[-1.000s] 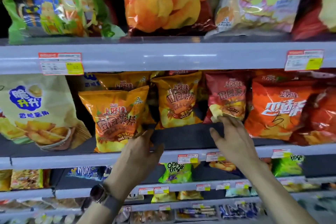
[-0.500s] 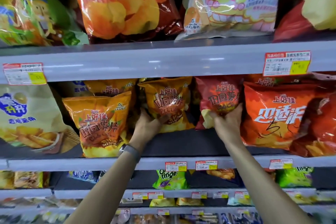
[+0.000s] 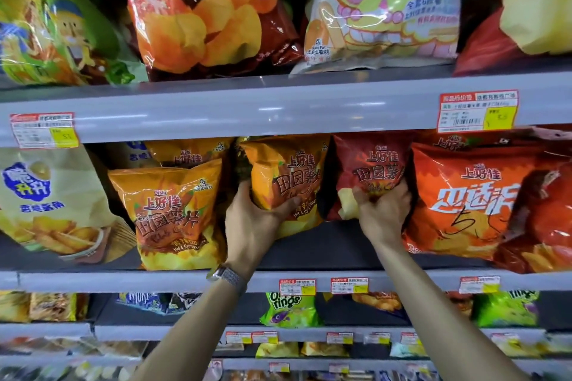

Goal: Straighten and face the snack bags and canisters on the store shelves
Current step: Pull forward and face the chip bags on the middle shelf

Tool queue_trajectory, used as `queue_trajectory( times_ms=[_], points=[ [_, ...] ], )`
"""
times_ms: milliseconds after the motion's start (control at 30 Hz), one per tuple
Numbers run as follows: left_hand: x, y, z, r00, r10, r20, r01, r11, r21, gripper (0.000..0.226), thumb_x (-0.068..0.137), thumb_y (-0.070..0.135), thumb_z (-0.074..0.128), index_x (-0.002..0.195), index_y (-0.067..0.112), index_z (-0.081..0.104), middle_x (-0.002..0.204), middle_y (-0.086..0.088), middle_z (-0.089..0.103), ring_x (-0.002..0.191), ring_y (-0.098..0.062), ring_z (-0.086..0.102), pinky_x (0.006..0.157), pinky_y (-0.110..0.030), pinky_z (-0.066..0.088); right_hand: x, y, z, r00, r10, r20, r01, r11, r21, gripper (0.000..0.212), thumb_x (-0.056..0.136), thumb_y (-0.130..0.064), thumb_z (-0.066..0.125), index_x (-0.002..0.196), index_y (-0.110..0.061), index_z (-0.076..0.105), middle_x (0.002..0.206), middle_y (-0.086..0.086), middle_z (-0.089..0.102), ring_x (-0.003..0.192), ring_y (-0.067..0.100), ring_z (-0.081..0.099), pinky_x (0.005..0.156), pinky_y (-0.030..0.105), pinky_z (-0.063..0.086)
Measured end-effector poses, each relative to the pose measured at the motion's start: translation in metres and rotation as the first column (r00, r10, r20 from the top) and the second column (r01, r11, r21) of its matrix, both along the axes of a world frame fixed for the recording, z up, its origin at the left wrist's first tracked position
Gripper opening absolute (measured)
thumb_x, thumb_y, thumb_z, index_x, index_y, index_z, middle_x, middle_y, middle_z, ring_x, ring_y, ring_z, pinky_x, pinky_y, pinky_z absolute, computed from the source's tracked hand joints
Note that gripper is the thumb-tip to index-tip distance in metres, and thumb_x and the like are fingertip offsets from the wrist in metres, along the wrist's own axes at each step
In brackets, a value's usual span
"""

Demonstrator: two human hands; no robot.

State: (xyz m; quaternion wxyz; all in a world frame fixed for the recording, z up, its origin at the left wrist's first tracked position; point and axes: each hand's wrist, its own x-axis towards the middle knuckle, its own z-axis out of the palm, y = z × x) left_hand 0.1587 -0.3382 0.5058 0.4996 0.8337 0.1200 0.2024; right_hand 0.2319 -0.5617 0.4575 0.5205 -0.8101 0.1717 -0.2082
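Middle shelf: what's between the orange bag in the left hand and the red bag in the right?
Head view: nothing else. Orange bag and red bag nearly meet up top; lower down, a dark gap over bare shelf.

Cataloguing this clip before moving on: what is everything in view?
green bag: one, green, top shelf, far left
tomato chip bag: one, orange, top shelf, left of centre
pastel bag: one, pale, top shelf, right of centre
red bag: one, red, top shelf, far right
cream bag: one, cream, middle shelf, far left
orange bags: at least three, orange, middle shelf, left and centre
dark red bag: one, dark red, middle shelf, centre
orange-red bag: one, orange-red, middle shelf, right
green snack bags: two, green, lower shelf
price tags: several, white, shelf rails
watch: one, grey, left wrist
left hand: grips centre orange bag
right hand: grips dark red bag
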Motion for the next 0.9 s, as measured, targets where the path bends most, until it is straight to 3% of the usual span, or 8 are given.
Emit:
queue_trajectory(
  times_ms=[133, 333, 500, 600, 733, 900],
  points=[
    [-0.031, -0.014, 0.006, 0.998, 0.036, 0.042, -0.037, 0.999, 0.017, 0.065, 0.062, 0.075, 0.086, 0.105, 0.034, 0.06, 0.098, 0.016, 0.074, 0.085, -0.007, 0.072, 0.075, -0.042, 0.063, 0.0, -0.002, -0.001, 1.0, 0.004, -0.014, -0.004, 1.0, -0.002, 0.106, 0.08, -0.041, 0.087, 0.159, -0.004, 0.026, 0.151, 0.026, 0.04, 0.143, 0.046, 0.036, 0.121, 0.053, 0.029],
    [-0.062, -0.002, -0.002, 0.999, -0.007, 0.045, 0.01, 0.998, -0.063, 0.072, 0.059, 0.074, 0.089, 0.113, 0.034, 0.065, 0.102, 0.017, 0.078, 0.087, -0.003, 0.076, 0.076, -0.037, 0.065, 0.003, -0.003, 0.0, 0.978, 0.177, -0.112, -0.188, 0.978, -0.096, 0.081, 0.079, -0.053, 0.084, 0.144, -0.017, 0.05, 0.141, 0.015, 0.043, 0.137, 0.042, 0.037, 0.117, 0.052, 0.033],
    [-0.076, 0.017, -0.002, 0.999, -0.019, 0.033, 0.022, 0.995, -0.095, 0.068, 0.06, 0.063, 0.096, 0.112, 0.028, 0.068, 0.098, 0.014, 0.08, 0.085, -0.005, 0.077, 0.076, -0.037, 0.065, -0.007, 0.025, 0.007, 0.946, 0.316, -0.077, -0.313, 0.949, 0.044, 0.093, 0.067, -0.059, 0.087, 0.143, -0.025, 0.047, 0.14, 0.008, 0.051, 0.132, 0.035, 0.05, 0.112, 0.054, 0.042],
    [-0.082, 0.024, -0.003, 1.0, -0.02, 0.016, 0.021, 0.995, -0.101, 0.064, 0.061, 0.054, 0.097, 0.111, 0.027, 0.068, 0.097, 0.013, 0.08, 0.082, -0.004, 0.077, 0.074, -0.034, 0.065, -0.012, 0.047, 0.008, 0.932, 0.36, -0.044, -0.358, 0.933, 0.045, 0.099, 0.056, -0.066, 0.078, 0.142, -0.028, 0.047, 0.136, 0.004, 0.057, 0.13, 0.031, 0.052, 0.11, 0.054, 0.044],
    [-0.086, 0.033, -0.006, 0.999, -0.049, -0.01, 0.047, 0.99, -0.136, 0.072, 0.057, 0.062, 0.096, 0.114, 0.028, 0.068, 0.1, 0.012, 0.081, 0.086, -0.009, 0.078, 0.078, -0.041, 0.066, -0.01, 0.073, 0.009, 0.909, 0.398, -0.126, -0.403, 0.915, -0.018, 0.077, 0.087, -0.049, 0.075, 0.149, -0.026, 0.036, 0.145, 0.013, 0.047, 0.139, 0.041, 0.039, 0.113, 0.056, 0.035],
    [-0.085, 0.036, -0.005, 0.997, -0.078, -0.029, 0.074, 0.989, -0.125, 0.072, 0.059, 0.06, 0.098, 0.116, 0.028, 0.069, 0.101, 0.013, 0.081, 0.088, -0.008, 0.078, 0.079, -0.039, 0.066, 0.002, 0.083, 0.012, 0.874, 0.444, -0.199, -0.46, 0.887, -0.042, 0.073, 0.097, -0.052, 0.064, 0.153, -0.021, 0.03, 0.152, 0.016, 0.041, 0.145, 0.043, 0.032, 0.116, 0.059, 0.032]
  ],
)
